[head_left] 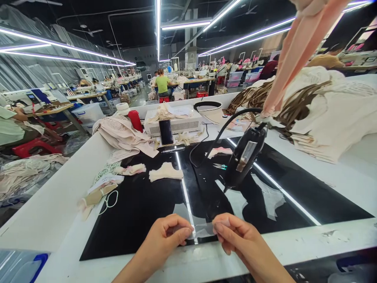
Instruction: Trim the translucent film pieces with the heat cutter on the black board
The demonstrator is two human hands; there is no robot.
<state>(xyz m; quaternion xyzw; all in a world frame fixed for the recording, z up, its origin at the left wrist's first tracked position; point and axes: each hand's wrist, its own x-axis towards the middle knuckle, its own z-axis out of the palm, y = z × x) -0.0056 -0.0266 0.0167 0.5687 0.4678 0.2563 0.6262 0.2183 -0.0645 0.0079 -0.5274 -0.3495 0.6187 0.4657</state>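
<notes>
Near the front edge of the glossy black board [141,224], my left hand [169,236] and my right hand [235,234] face each other. Both pinch a thin translucent sheet [204,230], which stretches between the fingertips. Beyond my right hand a black corded tool [244,157] hangs tip down from a pink fabric strip [291,59]. Cut translucent pieces [269,194] lie on the board beneath and to the right of it. Small snips [220,166] rest behind the tool, and a cream fabric piece [165,172] lies farther left.
A phone [166,132] leans on a white vented box [176,125] at the back. Fabric piles lie to the left [123,135] and right [332,106]. A pen [172,149] and elastic cords [109,201] are on the table. Other people sit at sewing machines beyond.
</notes>
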